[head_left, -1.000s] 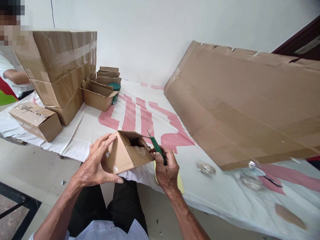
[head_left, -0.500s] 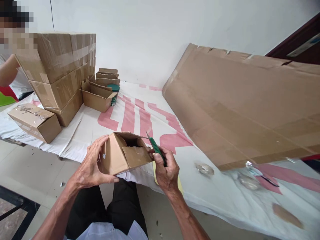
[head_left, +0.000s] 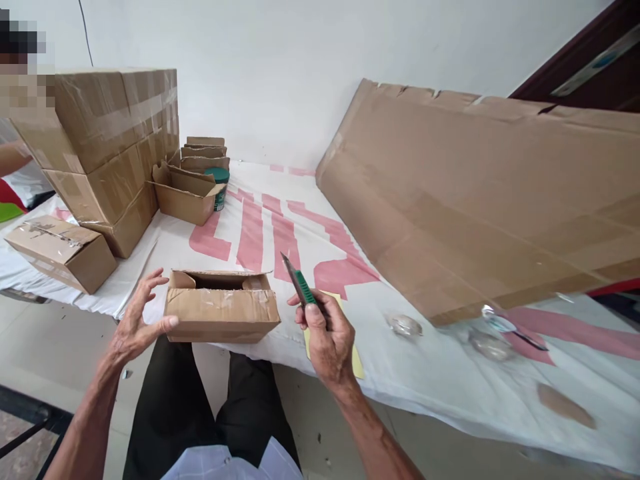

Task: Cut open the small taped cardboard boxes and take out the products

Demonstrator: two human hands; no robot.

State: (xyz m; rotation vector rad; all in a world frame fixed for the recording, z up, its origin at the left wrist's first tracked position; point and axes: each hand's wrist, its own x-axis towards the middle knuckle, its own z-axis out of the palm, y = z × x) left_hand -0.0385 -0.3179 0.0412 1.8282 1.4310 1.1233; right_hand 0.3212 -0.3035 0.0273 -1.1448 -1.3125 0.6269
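Two hands, one blade: my right grip (head_left: 330, 333) is closed round a green knife (head_left: 303, 287), its bare tip pointing up and leftward near the middle of the frame. My left grip (head_left: 135, 327) is open, fingers spread beside the box (head_left: 223, 315), thumb at its left end. The box is lower centre, at the near edge of the worktop (head_left: 425, 377), top gaping, clear tape wrinkled at its right end.

With so little hold on the left, I think the box could slide or turn if the blade pressed on it, and a slip leftward would carry the edge toward my own fingers. It is so near my legs (head_left: 167, 407) that a careless tug could bring it into my lap.

The worktop wears a white cloth with broad red marks, creased enough, I'd guess, to shift under a push. A yellow sheet (head_left: 357, 365) lies below my right grip. Taped cartons (head_left: 107, 180) stand stacked at upper left, another person's arm (head_left: 13, 158) beyond them, a green-lidded tub (head_left: 218, 176) to their right. Large cardboard (head_left: 475, 200) fills the right against a pale wall (head_left: 275, 60); tiled floor (head_left: 45, 343) shows lower left.
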